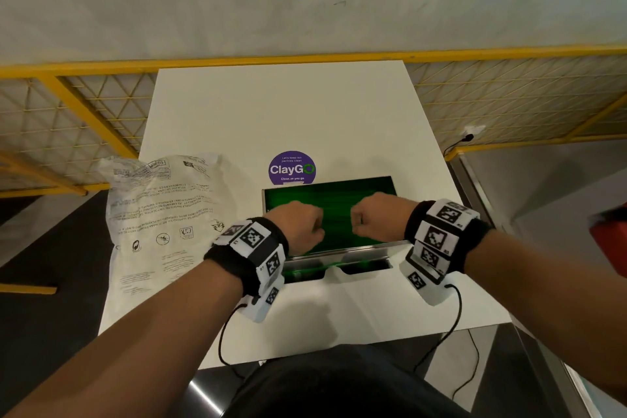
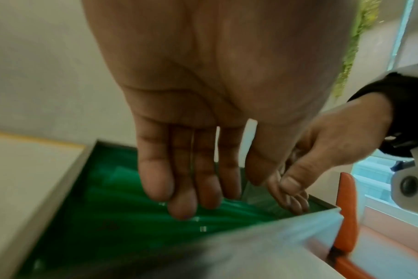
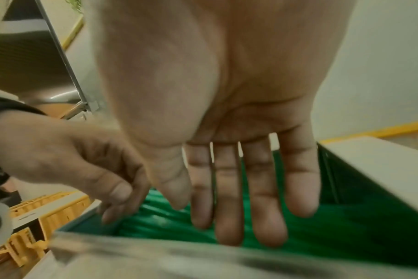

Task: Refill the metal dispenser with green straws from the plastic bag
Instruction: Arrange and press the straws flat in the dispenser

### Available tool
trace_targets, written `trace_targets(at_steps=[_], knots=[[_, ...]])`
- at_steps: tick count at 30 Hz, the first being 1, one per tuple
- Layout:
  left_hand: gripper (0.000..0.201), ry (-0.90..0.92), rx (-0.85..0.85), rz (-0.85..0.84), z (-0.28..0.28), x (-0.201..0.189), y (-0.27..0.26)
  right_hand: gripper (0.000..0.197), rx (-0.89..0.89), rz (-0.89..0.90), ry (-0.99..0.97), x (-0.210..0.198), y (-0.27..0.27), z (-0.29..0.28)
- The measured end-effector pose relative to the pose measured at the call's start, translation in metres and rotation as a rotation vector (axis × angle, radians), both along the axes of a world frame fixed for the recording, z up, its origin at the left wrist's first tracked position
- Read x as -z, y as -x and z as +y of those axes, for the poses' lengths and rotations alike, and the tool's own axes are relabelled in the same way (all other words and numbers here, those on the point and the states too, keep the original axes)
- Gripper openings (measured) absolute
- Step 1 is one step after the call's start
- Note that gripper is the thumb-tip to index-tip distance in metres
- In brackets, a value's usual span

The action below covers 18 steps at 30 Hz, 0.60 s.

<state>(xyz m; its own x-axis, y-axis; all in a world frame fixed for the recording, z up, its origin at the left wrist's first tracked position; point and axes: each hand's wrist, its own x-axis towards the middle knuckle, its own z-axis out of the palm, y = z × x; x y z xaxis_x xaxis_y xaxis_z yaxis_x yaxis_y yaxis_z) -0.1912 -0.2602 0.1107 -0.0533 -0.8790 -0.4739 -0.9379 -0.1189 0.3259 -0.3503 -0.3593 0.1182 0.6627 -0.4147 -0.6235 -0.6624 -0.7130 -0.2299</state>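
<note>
The metal dispenser (image 1: 339, 256) stands open on the white table (image 1: 288, 105), and green straws (image 1: 336, 204) fill its tray. My left hand (image 1: 298, 224) and right hand (image 1: 376, 217) hang side by side over the tray with fingers pointing down into it. The left wrist view shows my left hand (image 2: 191, 179) with straight fingers just above the straws (image 2: 108, 217), holding nothing. My right hand (image 3: 239, 188) is the same, fingers straight over the straws (image 3: 334, 236). Whether the fingertips touch the straws is unclear. The printed plastic bag (image 1: 163, 214) lies flat, left of the dispenser.
A purple round sticker (image 1: 291, 168) sits on the table behind the dispenser. A yellow mesh railing (image 1: 84, 105) runs behind and to the left. A red object (image 1: 610, 237) shows at the right edge. The table's front edge is close to my body.
</note>
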Motion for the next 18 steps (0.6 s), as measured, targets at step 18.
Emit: trace_targets(at_steps=[18], knots=[[0.058,-0.366,-0.031,0.003,0.008,0.014,0.013,0.049,0.015,0.238,-0.168,0.021,0.001,0.014]])
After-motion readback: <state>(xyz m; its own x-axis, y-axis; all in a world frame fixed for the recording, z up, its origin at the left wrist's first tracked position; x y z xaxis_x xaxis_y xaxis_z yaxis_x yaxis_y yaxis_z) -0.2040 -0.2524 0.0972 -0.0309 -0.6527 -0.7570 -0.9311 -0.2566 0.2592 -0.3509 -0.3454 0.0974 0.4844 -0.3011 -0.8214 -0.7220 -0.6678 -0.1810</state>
